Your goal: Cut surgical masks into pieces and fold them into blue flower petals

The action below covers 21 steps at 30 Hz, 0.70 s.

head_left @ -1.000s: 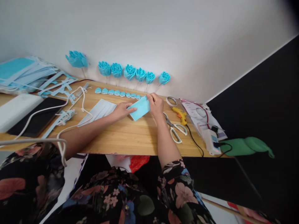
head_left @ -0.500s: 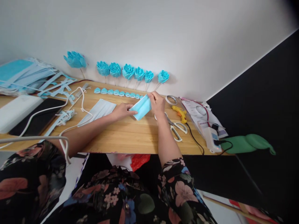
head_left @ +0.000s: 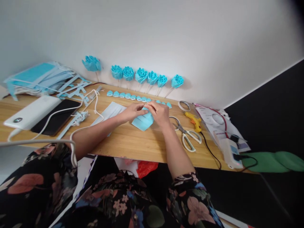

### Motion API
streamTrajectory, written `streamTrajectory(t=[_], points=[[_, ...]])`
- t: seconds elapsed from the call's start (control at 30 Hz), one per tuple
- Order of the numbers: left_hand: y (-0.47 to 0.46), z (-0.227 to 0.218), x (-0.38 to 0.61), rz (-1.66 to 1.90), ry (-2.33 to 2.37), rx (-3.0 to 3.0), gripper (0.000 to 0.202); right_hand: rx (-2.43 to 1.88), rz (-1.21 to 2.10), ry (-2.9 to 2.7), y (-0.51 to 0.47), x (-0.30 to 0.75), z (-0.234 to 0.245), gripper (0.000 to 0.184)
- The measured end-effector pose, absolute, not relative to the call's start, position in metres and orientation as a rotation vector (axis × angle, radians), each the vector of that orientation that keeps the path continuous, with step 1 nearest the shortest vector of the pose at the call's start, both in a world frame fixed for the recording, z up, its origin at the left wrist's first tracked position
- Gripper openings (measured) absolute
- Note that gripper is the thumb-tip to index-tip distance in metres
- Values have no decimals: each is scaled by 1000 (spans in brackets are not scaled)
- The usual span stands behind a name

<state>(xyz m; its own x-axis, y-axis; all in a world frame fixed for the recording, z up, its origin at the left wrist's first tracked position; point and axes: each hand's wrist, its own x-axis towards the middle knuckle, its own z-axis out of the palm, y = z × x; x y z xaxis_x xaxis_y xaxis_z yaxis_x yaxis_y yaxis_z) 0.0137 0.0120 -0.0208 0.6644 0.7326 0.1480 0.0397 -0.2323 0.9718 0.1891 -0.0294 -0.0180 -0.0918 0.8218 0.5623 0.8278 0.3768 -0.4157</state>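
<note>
A light-blue piece of face-mask fabric [head_left: 143, 121] hangs from my fingers over the wooden table, its lower corner pointing towards me. My left hand [head_left: 133, 112] pinches its upper edge with thumb and fingers. Close beside it, my right hand [head_left: 159, 112] is closed on the same edge, the fingertips of both hands nearly meeting. Behind the hands runs a row of small folded blue petals [head_left: 127, 95], partly hidden by my fingers. A pale, pleated mask sheet [head_left: 111, 111] lies flat under my left forearm. White-handled scissors [head_left: 184, 131] lie to the right of my right hand.
Several blue fabric roses [head_left: 141, 75] on sticks lean against the wall. A tape roll [head_left: 184, 106], a yellow glue gun [head_left: 194, 121] and a power strip [head_left: 231, 153] sit at right. At left are a mask pile [head_left: 40, 77], a white power bank [head_left: 32, 112] and a cable [head_left: 51, 117].
Both hands have come together at the fabric's upper edge, and the piece now hangs below them with a pointed lower corner. The whole view has shifted, moving the table's things rightward.
</note>
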Motion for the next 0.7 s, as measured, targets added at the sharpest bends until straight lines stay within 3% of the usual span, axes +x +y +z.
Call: streamTrajectory(t=[0.13,0.3,0.37,0.5,0.7], points=[[12,-27,15,796,599,1479,36,-1421,165,-1764,-30,186,-17,42],[29,-31,14,1105,581,1321,42,-1292,741,-1529,-17,194,-26,62],[36,-32,14,1173,569,1283,44,-1254,858,-1605,-13,194,-32,58],[43,-38,15,1242,585,1228,46,-1507,612,-1782,-12,184,-43,35],[42,-41,15,1326,729,1222,47,-1669,308,-1911,-20,154,-50,42]])
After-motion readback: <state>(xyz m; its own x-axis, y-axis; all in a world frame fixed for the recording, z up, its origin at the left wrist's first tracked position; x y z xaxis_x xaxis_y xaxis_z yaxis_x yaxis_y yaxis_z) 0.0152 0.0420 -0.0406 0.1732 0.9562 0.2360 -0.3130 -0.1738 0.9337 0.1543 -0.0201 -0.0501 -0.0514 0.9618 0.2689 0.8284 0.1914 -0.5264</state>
